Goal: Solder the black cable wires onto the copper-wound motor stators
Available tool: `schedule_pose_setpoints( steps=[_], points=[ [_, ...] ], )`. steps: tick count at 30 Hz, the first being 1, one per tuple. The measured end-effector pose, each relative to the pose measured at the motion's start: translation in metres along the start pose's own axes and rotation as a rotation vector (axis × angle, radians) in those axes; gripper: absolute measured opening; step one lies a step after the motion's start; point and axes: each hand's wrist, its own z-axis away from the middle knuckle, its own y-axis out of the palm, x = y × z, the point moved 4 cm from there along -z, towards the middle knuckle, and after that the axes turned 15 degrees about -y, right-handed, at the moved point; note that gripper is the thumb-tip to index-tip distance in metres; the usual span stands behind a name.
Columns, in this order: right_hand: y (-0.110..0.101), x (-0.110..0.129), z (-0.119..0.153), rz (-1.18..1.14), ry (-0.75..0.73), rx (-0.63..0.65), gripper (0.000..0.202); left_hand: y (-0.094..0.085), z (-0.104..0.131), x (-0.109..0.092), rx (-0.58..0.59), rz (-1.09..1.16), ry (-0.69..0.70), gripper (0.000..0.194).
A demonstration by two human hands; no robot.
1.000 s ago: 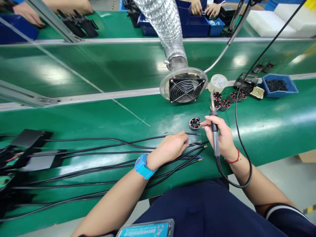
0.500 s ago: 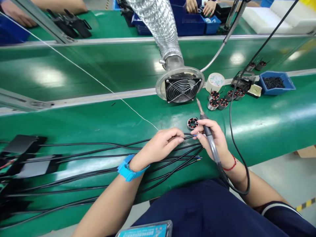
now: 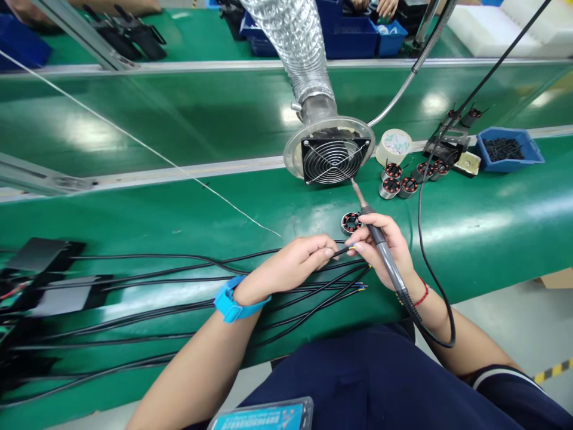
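My left hand (image 3: pixel 304 258) is closed around a black cable (image 3: pixel 341 252) near its end. At that end, short blue and yellow wires show between the fingertips of my right hand (image 3: pixel 388 246). The same right hand also holds a soldering iron (image 3: pixel 380 242), its tip pointing up and away from me beside the fan. A motor stator (image 3: pixel 350 223) with copper windings lies on the green bench just beyond my fingers. More black cables (image 3: pixel 308 291) run under my left wrist, with coloured wire ends (image 3: pixel 362 286) near my right hand.
A fume extractor fan (image 3: pixel 336 162) hangs from a foil duct in front. Several stators (image 3: pixel 391 187), a tape roll (image 3: pixel 394 147), a solder stand (image 3: pixel 447 140) and a blue bin (image 3: pixel 510 149) stand at right. Thin solder wire (image 3: pixel 197 177) hangs at left; the iron's cord (image 3: pixel 421 239) loops past my right arm.
My fingers have shifted slightly on the cable end, and yellow wire now shows beside the blue. The soldering iron has tilted a little left. The view has moved slightly.
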Motion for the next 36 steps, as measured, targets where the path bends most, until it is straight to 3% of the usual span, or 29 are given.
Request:
schedule_pose_setpoints(
  steps=[3,7,14,20,25,27,31,36],
  points=[
    [-0.001,0.001,-0.002,0.059,-0.036,0.044,0.032,0.002,-0.002,-0.004,-0.1,0.046,0.059,0.02],
    [0.001,-0.001,-0.001,0.112,-0.068,0.056,0.035,0.007,-0.003,-0.013,-0.205,0.104,0.162,0.033],
    [0.0,-0.002,0.002,0.234,-0.101,-0.002,0.044,0.01,-0.007,-0.013,-0.251,-0.002,0.087,0.039],
    [0.003,0.007,0.0,0.261,-0.198,0.018,0.041,0.012,-0.009,-0.015,-0.175,0.013,0.065,0.042],
    [0.006,0.013,0.001,0.286,-0.258,0.078,0.039,0.019,-0.009,-0.015,0.068,0.412,-0.091,0.034],
    [0.006,0.015,0.001,0.248,-0.254,0.097,0.04,0.019,-0.007,-0.017,0.1,0.492,-0.125,0.03],
    [0.009,0.01,0.003,0.212,-0.141,0.112,0.04,0.013,-0.007,-0.02,0.02,0.431,-0.131,0.025],
    [0.005,0.001,0.004,0.434,-0.079,-0.002,0.037,0.004,-0.022,-0.014,-0.172,0.371,-0.156,0.02]
  ],
)
